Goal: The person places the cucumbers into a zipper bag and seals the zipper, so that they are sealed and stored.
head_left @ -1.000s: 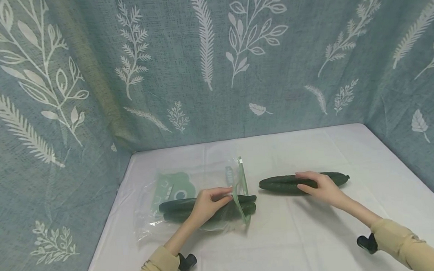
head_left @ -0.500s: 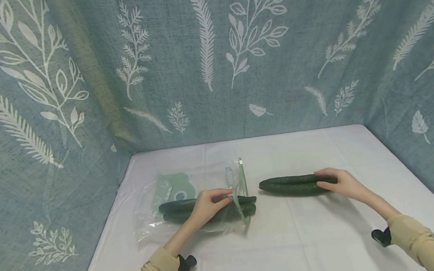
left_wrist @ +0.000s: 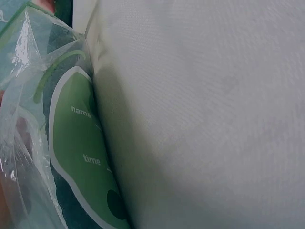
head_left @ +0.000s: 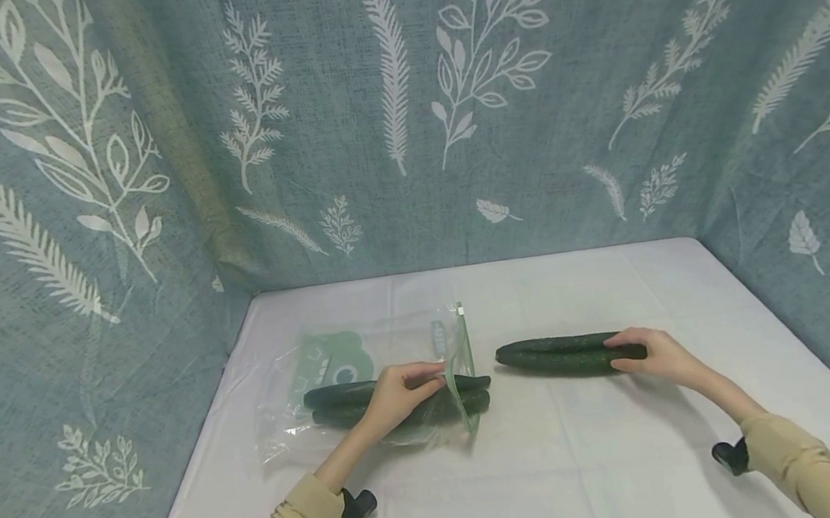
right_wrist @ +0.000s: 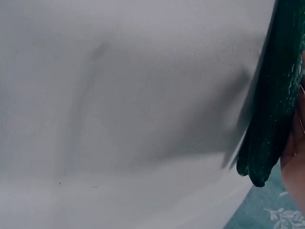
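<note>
A clear zip bag (head_left: 405, 330) with a green zip edge (head_left: 456, 394) lies flat on the left of the table. Two dark green cucumbers (head_left: 341, 393) sit inside it, their right ends sticking out at the mouth. My left hand (head_left: 390, 397) pinches the bag's upper layer near the zip. In the left wrist view the bag's green label (left_wrist: 78, 138) reads "name" and "time". To the right, two more cucumbers (head_left: 561, 354) lie side by side, pointing toward the mouth. My right hand (head_left: 651, 356) grips their right end between thumb and fingers, which hide part of it.
A white cloth (head_left: 538, 464) covers the table. Blue-green curtains (head_left: 427, 219) with white leaf patterns hang behind it and at both sides. Each wrist carries a small black camera, such as the right one (head_left: 731, 457).
My right hand has slid right along the cucumbers, from nearer their middle to their right end. My left hand and the bag have stayed in place.
</note>
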Demonstrator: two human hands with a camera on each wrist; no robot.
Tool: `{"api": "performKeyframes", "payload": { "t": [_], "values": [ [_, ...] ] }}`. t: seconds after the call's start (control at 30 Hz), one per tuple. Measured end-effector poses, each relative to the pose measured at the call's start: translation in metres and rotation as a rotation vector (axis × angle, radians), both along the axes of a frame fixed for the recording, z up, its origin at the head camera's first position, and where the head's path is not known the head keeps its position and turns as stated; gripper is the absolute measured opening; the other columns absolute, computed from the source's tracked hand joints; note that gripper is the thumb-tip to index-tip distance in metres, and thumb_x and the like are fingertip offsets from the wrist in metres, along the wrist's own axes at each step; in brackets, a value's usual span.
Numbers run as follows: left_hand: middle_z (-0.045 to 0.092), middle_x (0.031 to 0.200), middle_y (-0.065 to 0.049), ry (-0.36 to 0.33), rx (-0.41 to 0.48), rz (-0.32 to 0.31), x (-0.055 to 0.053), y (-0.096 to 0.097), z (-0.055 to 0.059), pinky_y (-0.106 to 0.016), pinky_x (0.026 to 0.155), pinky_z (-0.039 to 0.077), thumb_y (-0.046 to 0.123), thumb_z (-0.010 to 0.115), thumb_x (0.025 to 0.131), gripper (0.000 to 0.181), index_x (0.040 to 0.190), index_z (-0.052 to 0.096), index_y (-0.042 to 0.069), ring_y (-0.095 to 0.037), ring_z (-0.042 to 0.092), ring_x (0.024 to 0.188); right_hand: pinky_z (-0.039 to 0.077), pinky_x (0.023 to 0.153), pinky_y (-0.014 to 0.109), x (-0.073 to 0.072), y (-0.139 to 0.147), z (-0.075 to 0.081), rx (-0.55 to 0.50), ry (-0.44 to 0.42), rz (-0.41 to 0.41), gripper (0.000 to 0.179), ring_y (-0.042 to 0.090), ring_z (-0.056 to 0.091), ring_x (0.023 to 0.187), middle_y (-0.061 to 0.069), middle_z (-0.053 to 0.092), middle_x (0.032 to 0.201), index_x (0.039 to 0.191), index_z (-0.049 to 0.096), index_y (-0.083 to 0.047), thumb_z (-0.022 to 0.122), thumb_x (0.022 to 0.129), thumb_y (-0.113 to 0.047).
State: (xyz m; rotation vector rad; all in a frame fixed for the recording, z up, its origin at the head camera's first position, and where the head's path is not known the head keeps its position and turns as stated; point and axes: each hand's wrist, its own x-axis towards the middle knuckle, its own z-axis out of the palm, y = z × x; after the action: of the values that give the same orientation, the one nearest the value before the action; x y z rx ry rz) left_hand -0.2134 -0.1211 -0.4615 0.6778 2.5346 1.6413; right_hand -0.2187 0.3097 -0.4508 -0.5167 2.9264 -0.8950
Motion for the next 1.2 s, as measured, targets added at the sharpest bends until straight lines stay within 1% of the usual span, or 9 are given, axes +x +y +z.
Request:
{"api": "performKeyframes", "payload": {
  "t": [0.13, 0.4, 0.63, 0.77, 0.87, 1.0, 1.03, 1.1, 1.2],
  "values": [
    [0.071, 0.111, -0.006, -0.013, -0.001, -0.001, 0.001, 0.000, 0.000, -0.024, 0.088, 0.056, 0.018, 0.071, 0.084, 0.026, 0.109, 0.071, 0.010, -0.023, 0.067, 0.105, 0.050, 0.089, 0.054, 0.001, 0.001, -0.001, 0.009, 0.012, 0.022, 0.034, 0.042, 0.059, 0.107, 0.018, 0.068, 0.110, 0.108, 0.068, -0.001, 0.076, 0.079, -0.016],
    [0.071, 0.112, -0.005, -0.036, -0.001, -0.004, 0.001, 0.001, -0.002, -0.022, 0.089, 0.055, 0.017, 0.071, 0.085, 0.026, 0.110, 0.071, 0.010, -0.022, 0.067, 0.106, 0.055, 0.082, 0.042, -0.002, 0.006, -0.008, 0.049, 0.034, 0.075, 0.032, 0.034, 0.061, 0.100, 0.010, 0.067, 0.107, 0.106, 0.070, -0.008, 0.078, 0.077, -0.018],
    [0.071, 0.112, -0.004, -0.049, 0.002, 0.005, 0.001, 0.001, -0.001, -0.024, 0.089, 0.055, 0.019, 0.071, 0.085, 0.025, 0.109, 0.071, 0.012, -0.022, 0.066, 0.107, 0.051, 0.088, 0.052, -0.001, 0.008, -0.011, 0.032, -0.038, 0.067, 0.039, 0.041, 0.058, 0.109, 0.015, 0.067, 0.114, 0.113, 0.067, -0.007, 0.078, 0.077, -0.019],
    [0.071, 0.112, -0.004, -0.055, 0.006, 0.012, 0.001, 0.002, -0.002, -0.024, 0.089, 0.055, 0.018, 0.071, 0.085, 0.025, 0.109, 0.071, 0.012, -0.022, 0.067, 0.106, 0.053, 0.087, 0.052, -0.001, 0.008, -0.013, 0.046, -0.073, 0.059, 0.046, 0.044, 0.057, 0.112, 0.020, 0.064, 0.119, 0.119, 0.064, -0.005, 0.077, 0.078, -0.022],
    [0.070, 0.113, -0.008, -0.071, 0.002, 0.013, 0.006, 0.004, 0.007, -0.027, 0.089, 0.056, 0.013, 0.070, 0.085, 0.025, 0.110, 0.070, 0.008, -0.025, 0.066, 0.107, 0.053, 0.086, 0.050, 0.001, 0.008, -0.013, 0.032, -0.078, 0.051, 0.048, 0.043, 0.058, 0.112, 0.021, 0.064, 0.121, 0.120, 0.063, -0.005, 0.076, 0.079, -0.024],
    [0.070, 0.113, -0.007, -0.071, -0.010, 0.017, 0.006, 0.004, 0.008, -0.027, 0.090, 0.055, 0.014, 0.070, 0.085, 0.025, 0.109, 0.071, 0.008, -0.024, 0.066, 0.107, 0.053, 0.087, 0.052, 0.002, 0.008, -0.014, 0.016, -0.079, 0.039, 0.048, 0.044, 0.057, 0.112, 0.022, 0.063, 0.121, 0.120, 0.063, -0.005, 0.076, 0.079, -0.024],
    [0.070, 0.113, -0.006, -0.065, -0.010, 0.014, 0.006, 0.003, 0.007, -0.025, 0.090, 0.055, 0.016, 0.070, 0.085, 0.025, 0.109, 0.071, 0.010, -0.023, 0.066, 0.107, 0.053, 0.087, 0.052, 0.002, 0.008, -0.014, 0.013, -0.080, 0.038, 0.048, 0.044, 0.057, 0.112, 0.023, 0.063, 0.121, 0.121, 0.063, -0.004, 0.076, 0.079, -0.024],
    [0.071, 0.113, -0.003, -0.058, -0.008, 0.015, 0.002, 0.002, -0.001, -0.024, 0.090, 0.054, 0.019, 0.071, 0.084, 0.025, 0.109, 0.072, 0.012, -0.021, 0.066, 0.107, 0.052, 0.087, 0.054, 0.003, 0.007, -0.014, 0.009, -0.080, 0.035, 0.048, 0.045, 0.057, 0.112, 0.023, 0.062, 0.121, 0.121, 0.063, -0.004, 0.076, 0.079, -0.023],
    [0.071, 0.113, -0.003, -0.060, -0.006, 0.015, 0.002, 0.002, -0.001, -0.023, 0.090, 0.054, 0.018, 0.071, 0.084, 0.025, 0.109, 0.071, 0.012, -0.021, 0.066, 0.108, 0.052, 0.087, 0.053, 0.003, 0.007, -0.015, 0.006, -0.079, 0.033, 0.048, 0.045, 0.057, 0.112, 0.023, 0.062, 0.121, 0.121, 0.063, -0.004, 0.076, 0.079, -0.022]
  ]
}}
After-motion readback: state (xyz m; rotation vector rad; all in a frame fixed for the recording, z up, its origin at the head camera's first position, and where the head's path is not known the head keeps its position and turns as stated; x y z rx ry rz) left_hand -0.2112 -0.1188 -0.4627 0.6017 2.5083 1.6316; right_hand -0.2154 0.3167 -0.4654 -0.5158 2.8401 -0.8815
